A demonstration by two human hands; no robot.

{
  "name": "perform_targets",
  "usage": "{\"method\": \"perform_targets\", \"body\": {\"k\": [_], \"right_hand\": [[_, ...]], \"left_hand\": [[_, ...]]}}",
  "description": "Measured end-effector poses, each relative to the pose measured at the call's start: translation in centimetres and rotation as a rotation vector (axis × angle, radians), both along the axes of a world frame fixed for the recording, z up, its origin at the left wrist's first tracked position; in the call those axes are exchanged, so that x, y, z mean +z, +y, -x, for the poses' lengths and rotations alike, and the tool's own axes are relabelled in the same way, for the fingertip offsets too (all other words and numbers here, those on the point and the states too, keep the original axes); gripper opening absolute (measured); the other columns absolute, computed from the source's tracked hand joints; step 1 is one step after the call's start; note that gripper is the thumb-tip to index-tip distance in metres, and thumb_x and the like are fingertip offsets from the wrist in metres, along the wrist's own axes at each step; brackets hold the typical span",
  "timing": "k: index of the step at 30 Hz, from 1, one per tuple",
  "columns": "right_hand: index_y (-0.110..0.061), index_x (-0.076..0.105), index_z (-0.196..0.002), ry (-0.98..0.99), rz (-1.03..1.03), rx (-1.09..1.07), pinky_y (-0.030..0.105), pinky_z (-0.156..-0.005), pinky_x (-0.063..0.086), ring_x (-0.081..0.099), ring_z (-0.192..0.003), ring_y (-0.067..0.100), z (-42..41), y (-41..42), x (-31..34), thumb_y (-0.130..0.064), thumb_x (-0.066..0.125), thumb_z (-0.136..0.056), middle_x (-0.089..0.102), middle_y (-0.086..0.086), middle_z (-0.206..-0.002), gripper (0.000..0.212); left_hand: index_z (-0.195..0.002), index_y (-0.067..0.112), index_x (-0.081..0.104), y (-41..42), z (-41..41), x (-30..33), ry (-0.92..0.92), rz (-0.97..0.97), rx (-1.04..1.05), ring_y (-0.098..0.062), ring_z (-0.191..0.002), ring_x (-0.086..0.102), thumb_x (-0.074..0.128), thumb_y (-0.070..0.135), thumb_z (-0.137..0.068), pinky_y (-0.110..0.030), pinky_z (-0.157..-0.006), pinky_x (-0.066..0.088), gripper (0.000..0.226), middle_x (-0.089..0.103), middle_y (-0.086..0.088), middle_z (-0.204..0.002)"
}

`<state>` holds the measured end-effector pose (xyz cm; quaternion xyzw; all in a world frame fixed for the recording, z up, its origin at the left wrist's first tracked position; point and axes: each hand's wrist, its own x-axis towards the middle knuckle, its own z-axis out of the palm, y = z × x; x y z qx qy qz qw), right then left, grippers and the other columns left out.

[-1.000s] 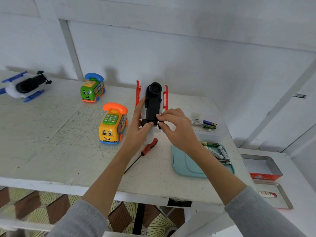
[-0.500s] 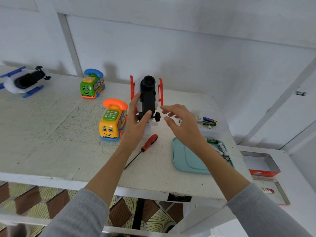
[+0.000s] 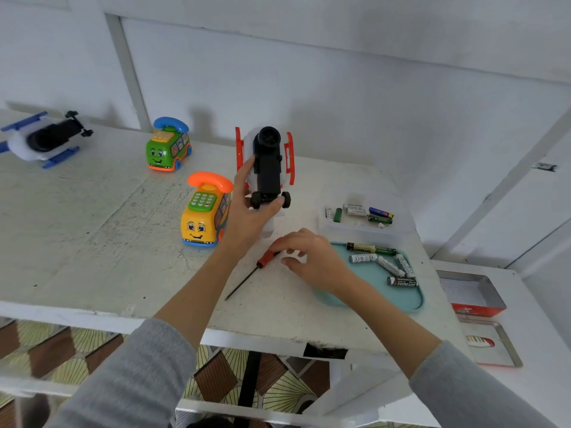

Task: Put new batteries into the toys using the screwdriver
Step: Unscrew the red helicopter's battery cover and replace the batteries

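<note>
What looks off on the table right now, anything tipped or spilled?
Nothing spilled. The red-and-black toy is stood on end, underside facing the camera, gripped by the left hand. A blue-and-white toy at far left also lies belly-up. Batteries lie loose on the teal tray.

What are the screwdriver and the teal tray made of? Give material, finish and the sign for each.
Screwdriver: red handle looks like smooth plastic; thin dark shaft looks like metal, dull. Teal tray: probably matte plastic or silicone, judging by its even colour, soft rounded rim and lack of glare.
</note>
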<state>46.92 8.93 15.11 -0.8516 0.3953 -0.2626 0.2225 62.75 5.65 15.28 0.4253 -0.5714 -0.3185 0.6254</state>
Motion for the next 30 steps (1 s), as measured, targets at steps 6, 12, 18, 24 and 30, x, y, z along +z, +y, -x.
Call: {"method": "perform_targets", "body": {"k": [6, 12, 18, 24, 30], "right_hand": [[-0.009, 0.061, -0.118, 0.145, 0.015, 0.031, 0.02, -0.08, 0.038, 0.045, -0.094, 0.016, -1.3, -0.3, -0.5, 0.006, 0.059, -0.078, 0.059, 0.008, -0.113, 0.042], [-0.01, 0.074, -0.086, 0.216, 0.109, 0.038, 0.038, -0.066, 0.044, 0.044, -0.083, 0.024, -1.2, -0.3, -0.9, -0.006, 0.077, -0.068, 0.055, 0.012, -0.091, 0.019], [-0.014, 0.07, -0.083, 0.083, -0.122, 0.022, 0.018, -0.079, 0.034, 0.042, -0.089, 0.014, 0.8, 0.1, 2.0, -0.008, 0.077, -0.069, 0.057, -0.003, -0.097, 0.016], [-0.007, 0.059, -0.087, -0.318, -0.359, -0.081, 0.024, -0.075, 0.054, 0.067, -0.081, 0.015, 3.2, 1.2, 6.4, -0.001, 0.07, -0.078, 0.07, 0.004, -0.087, 0.016], [-0.012, 0.07, -0.09, -0.41, -0.023, -0.247, 0.018, -0.075, 0.051, 0.063, -0.081, 0.005, 3.9, 1.4, 7.7, -0.011, 0.072, -0.078, 0.069, -0.005, -0.085, 0.013]], "left_hand": [[-0.139, 0.038, 0.028, -0.1, -0.3, 0.0, -0.011, 0.004, 0.005, -0.031, -0.126, 0.047, 0.068, 0.026, -0.08, -0.046, -0.1, 0.048, 0.072, 0.037, -0.005, -0.146], [-0.142, 0.031, 0.025, -0.2, -0.4, 0.1, -0.001, -0.005, -0.018, -0.028, -0.125, 0.049, 0.065, 0.01, -0.084, -0.034, -0.097, 0.05, 0.073, 0.034, -0.005, -0.147], [-0.143, 0.035, 0.025, -0.3, -0.8, 0.0, -0.024, -0.03, -0.078, -0.024, -0.125, 0.049, 0.067, 0.015, -0.086, -0.028, -0.096, 0.05, 0.073, 0.038, 0.001, -0.145], [-0.141, 0.035, 0.026, 0.0, -0.4, 0.3, -0.007, -0.028, -0.105, -0.02, -0.121, 0.052, 0.065, 0.002, -0.088, -0.019, -0.086, 0.051, 0.074, 0.036, 0.0, -0.145], [-0.142, 0.032, 0.024, 0.5, -0.1, 0.6, -0.03, -0.039, -0.111, -0.002, -0.112, 0.055, 0.064, 0.0, -0.087, -0.014, -0.082, 0.05, 0.075, 0.037, 0.017, -0.139]]}}
